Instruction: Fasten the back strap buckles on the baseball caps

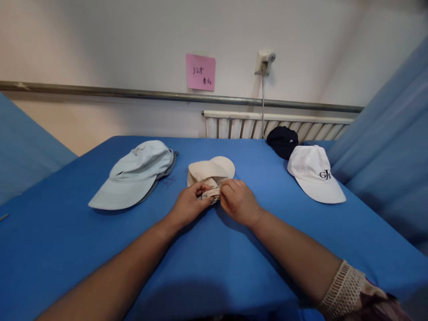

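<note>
Over blue cloth [67,240], apparently adjusts rear strap [211,193] of beige baseball cap [204,169], pinching it closed-fingered with left hand [190,205] and right hand [240,203], next likely needing steadiness.

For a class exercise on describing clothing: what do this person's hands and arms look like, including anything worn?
The left hand and right hand wear no gloves, and no watch shows at either wrist. No sleeve shows on the left arm. The right arm has a sleeve with a cream, lace-like openwork edge and dark purplish cloth beyond it.
</note>
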A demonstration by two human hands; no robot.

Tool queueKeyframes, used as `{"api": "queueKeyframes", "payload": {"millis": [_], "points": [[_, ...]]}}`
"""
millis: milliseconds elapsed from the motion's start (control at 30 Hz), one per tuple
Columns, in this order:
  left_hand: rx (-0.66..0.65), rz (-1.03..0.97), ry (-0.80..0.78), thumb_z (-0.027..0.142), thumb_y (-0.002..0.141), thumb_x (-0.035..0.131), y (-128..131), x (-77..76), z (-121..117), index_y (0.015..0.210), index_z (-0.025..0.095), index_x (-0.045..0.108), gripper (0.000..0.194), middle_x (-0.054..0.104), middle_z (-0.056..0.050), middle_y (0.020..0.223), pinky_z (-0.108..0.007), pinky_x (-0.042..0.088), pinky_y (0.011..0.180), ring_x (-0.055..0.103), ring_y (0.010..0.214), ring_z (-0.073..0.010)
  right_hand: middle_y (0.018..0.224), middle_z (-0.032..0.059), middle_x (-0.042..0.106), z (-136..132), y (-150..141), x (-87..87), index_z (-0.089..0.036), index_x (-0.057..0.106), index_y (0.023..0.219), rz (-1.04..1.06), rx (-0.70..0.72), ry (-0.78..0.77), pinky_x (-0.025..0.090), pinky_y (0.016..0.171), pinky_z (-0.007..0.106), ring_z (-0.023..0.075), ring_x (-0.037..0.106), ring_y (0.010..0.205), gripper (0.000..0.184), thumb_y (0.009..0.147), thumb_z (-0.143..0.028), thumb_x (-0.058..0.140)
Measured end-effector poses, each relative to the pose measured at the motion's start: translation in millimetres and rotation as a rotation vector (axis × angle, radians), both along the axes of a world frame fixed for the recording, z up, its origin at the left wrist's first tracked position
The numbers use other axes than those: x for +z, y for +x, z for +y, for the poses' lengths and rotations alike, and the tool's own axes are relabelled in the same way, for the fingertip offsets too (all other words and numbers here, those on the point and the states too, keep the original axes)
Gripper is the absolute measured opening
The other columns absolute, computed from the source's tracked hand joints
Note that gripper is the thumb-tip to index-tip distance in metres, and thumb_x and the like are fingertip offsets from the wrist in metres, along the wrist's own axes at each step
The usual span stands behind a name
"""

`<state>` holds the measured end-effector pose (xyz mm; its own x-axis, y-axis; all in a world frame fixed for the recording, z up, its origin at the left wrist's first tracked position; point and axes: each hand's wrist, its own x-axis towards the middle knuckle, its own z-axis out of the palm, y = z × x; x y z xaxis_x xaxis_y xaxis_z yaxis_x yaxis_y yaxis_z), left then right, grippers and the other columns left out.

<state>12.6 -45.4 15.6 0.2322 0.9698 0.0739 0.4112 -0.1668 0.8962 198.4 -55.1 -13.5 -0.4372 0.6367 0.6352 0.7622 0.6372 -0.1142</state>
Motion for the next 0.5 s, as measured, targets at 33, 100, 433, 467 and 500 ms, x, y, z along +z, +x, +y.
{"api": "queueKeyframes", "payload": {"millis": [33,100,433,467,500], "points": [[-0.03,-0.083,-0.085,0.03,0.063,0.075,-1.5,0.5,0.9,0.088,0.017,0.065,0.03,0.073,-0.005,0.09,-0.032,0.051,0.076,0.066,0.082,-0.0212,0.096,0.0098,0.064,0.7,0.4,-1.0,-0.017,0.059,0.089,0.008,0.0,-0.025,0.042,0.078,0.036,0.0226,0.055,0.089,0.011,0.09,-0.015,0.049],[-0.067,-0.208,-0.218,0.032,0.062,0.078,-3.8,0.9,1.9,0.091,0.016,0.065,0.036,0.073,-0.007,0.089,-0.031,0.052,0.073,0.067,0.079,-0.0206,0.099,0.0109,0.064,1.3,1.3,-1.8,-0.016,0.059,0.092,0.026,0.012,-0.071,0.043,0.08,0.036,0.0229,0.056,0.092,0.011,0.088,-0.013,0.049],[0.119,-0.311,-0.075,0.035,0.067,0.077,-0.2,0.4,2.5,0.083,0.017,0.064,0.027,0.072,-0.004,0.08,-0.037,0.056,0.074,0.067,0.074,-0.0199,0.102,0.0112,0.062,-8.1,0.5,7.6,-0.019,0.057,0.09,0.067,0.076,-0.136,0.044,0.084,0.04,0.0255,0.055,0.095,0.014,0.078,-0.012,0.052],[0.11,-0.306,-0.065,0.036,0.067,0.077,-1.1,0.9,3.1,0.084,0.017,0.064,0.028,0.072,-0.004,0.081,-0.038,0.056,0.074,0.068,0.075,-0.0205,0.106,0.0117,0.061,-8.2,1.1,7.4,-0.019,0.056,0.093,0.12,0.081,-0.151,0.045,0.086,0.04,0.0253,0.055,0.097,0.017,0.078,-0.012,0.052],[0.095,-0.295,-0.053,0.036,0.068,0.076,-2.2,1.3,3.6,0.085,0.017,0.065,0.028,0.073,-0.005,0.082,-0.039,0.057,0.075,0.068,0.076,-0.021,0.11,0.0124,0.06,-7.7,2.1,6.7,-0.018,0.056,0.099,0.183,0.082,-0.166,0.046,0.086,0.04,0.0248,0.055,0.099,0.022,0.079,-0.012,0.052]]}}
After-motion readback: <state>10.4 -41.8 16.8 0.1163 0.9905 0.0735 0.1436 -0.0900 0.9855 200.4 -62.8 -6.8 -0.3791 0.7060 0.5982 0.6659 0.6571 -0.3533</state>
